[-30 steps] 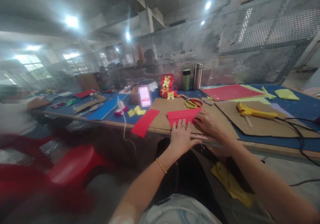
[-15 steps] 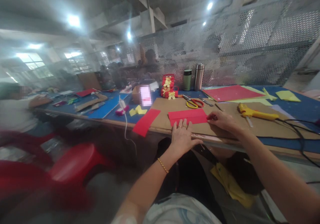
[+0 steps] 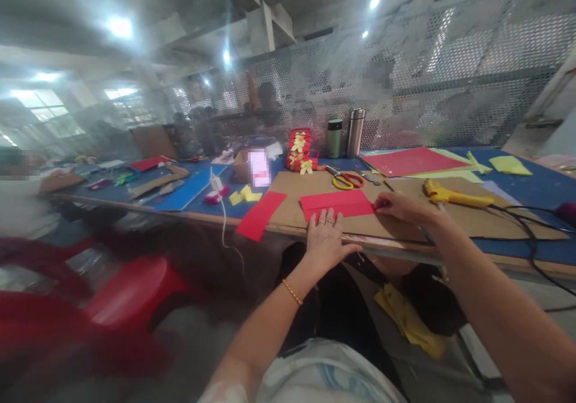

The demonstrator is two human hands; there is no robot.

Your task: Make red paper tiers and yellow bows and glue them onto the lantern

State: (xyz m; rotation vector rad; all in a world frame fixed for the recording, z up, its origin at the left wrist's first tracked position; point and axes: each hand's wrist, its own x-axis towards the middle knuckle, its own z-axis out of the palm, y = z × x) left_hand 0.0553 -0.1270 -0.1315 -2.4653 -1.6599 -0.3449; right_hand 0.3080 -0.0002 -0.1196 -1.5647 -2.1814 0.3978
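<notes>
A folded sheet of red paper (image 3: 338, 201) lies on the brown cardboard (image 3: 382, 226) in front of me. My left hand (image 3: 324, 235) rests open on its near edge, fingers flat and thumb stretched to the right. At the paper's right end, my right hand (image 3: 396, 206) pinches its edge between thumb and fingertips. Another strip of red paper (image 3: 261, 216) lies to the left, partly over the table edge. Scissors (image 3: 345, 179) with yellow and red handles lie just beyond the folded sheet. To the right rests a yellow glue gun (image 3: 461, 195).
Behind the cardboard stand red decorations with yellow bows (image 3: 300, 151), a green cup (image 3: 334, 139) and a steel flask (image 3: 356, 133). A phone (image 3: 259, 167) leans on a box. Black cables (image 3: 533, 235) trail at the right. A red stool (image 3: 130, 289) and a seated person are at left.
The view has shifted slightly. Both hands stay at the red paper, the left flat on it and the right at its right end.
</notes>
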